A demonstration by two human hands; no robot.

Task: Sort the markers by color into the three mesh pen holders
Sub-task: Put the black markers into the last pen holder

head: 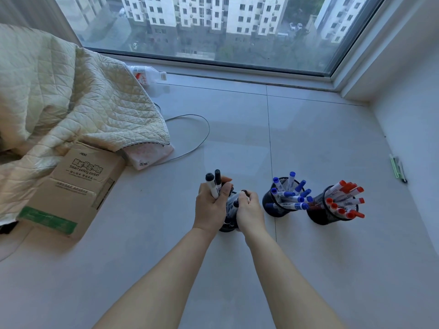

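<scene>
Looking down from the head camera, three black mesh pen holders stand in a row on the pale tiled floor, well back from the window edge and nearer the right wall than the left. The left hand (pixel 210 205) grips a bunch of black-capped markers (pixel 213 184), its fingers curled round their white barrels so that two caps stick up above the fist. The right hand (pixel 249 207) is just beside it, fingers curled and pinching a black-capped marker (pixel 234 202) at the mouth of the left holder (pixel 228 227), which is mostly hidden behind both hands; only its dark lower wall shows between the wrists. The middle holder (pixel 273 206) is filled with blue-capped markers (pixel 291 193) fanning upward and to the right. The right holder (pixel 319 216), just beside it, carries red-capped markers (pixel 344 200) spread the same way. Toward the floor's left edge lies a cardboard box (pixel 76 186) printed "Smart safety socket", partly under a cream quilted blanket (pixel 66 98). A grey cable (pixel 204 136) loops out from beneath the blanket, and a plastic bottle (pixel 148 76) lies on its side near the window sill. A few thin pens (pixel 398 168) lie by the right wall.
</scene>
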